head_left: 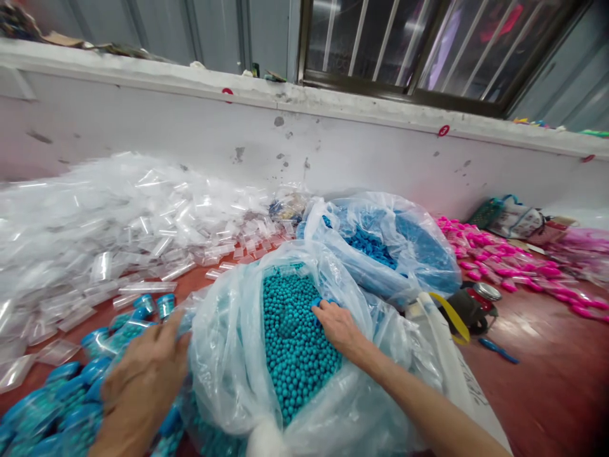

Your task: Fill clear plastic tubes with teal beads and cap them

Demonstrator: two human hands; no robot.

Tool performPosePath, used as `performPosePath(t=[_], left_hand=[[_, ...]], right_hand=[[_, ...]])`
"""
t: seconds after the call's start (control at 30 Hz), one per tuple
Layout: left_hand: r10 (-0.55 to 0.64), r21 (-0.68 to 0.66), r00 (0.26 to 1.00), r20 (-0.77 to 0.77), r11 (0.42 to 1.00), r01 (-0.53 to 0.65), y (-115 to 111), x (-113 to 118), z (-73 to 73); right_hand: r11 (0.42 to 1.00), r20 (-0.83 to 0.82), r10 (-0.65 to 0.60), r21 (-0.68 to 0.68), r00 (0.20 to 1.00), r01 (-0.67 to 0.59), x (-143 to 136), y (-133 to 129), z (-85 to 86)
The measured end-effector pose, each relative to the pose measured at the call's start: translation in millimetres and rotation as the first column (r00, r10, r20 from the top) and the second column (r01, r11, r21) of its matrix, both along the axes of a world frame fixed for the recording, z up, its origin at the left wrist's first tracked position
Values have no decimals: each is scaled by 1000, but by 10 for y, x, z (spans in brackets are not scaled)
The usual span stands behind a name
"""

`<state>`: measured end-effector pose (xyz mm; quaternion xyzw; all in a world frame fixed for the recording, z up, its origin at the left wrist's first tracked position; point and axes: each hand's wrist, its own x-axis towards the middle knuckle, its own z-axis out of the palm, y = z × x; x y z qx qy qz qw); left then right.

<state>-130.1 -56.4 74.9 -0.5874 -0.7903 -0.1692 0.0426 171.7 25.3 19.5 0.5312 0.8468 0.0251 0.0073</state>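
Note:
My right hand (pixel 337 325) is closed on a small blue plastic piece (pixel 318 303), whose exact shape is mostly covered by the fingers. It is over the right side of a heap of round teal beads (pixel 295 343) in an open clear plastic bag (pixel 223 343). My left hand (pixel 147 374) is smeared by motion at the bag's left side. Its fingers point towards the bag, and I cannot make out whether they hold anything. Below and around it lie several clear containers with blue caps (pixel 71 393), filled with teal beads.
A large pile of clear empty tubes (pixel 133 222) covers the left floor. Behind the bead bag stands another bag (pixel 419 247) with blue pieces (pixel 368 246). Pink items (pixel 514 260), a red-and-dark device with a metal lid (pixel 485 293) and a blue tool (pixel 497 350) lie right.

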Motion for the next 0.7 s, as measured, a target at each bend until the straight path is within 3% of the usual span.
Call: performPosePath(t=[0.07,0.1,0.17,0.27,0.4,0.57,0.7], left_hand=[[-171,-6,959,225,984,177,90,336,-58],[-260,-54,894,365,953,299,163,520,-114],[-322,-129,799,509,889,440,348,851,-266],[-313,-229,832,459,863,451,614,1151,-525],[-306,-259,859,411,864,432,747,1257,-744],[-300,-295,883,361,861,413,722,1291,-786],[-345,-286,876,338,849,445,700,1320,-788]], right_hand=[[999,58,34,19,998,-35,-37,-17,-32],[999,81,30,20,996,-32,-45,-27,-46],[1000,101,10,27,995,-13,-39,-37,-70],[993,98,18,113,995,-29,-23,-32,-87],[980,98,66,181,993,-83,-84,-76,-126],[989,33,134,62,990,-136,-95,-209,-235],[997,-18,-27,-77,999,26,7,-150,-189]])
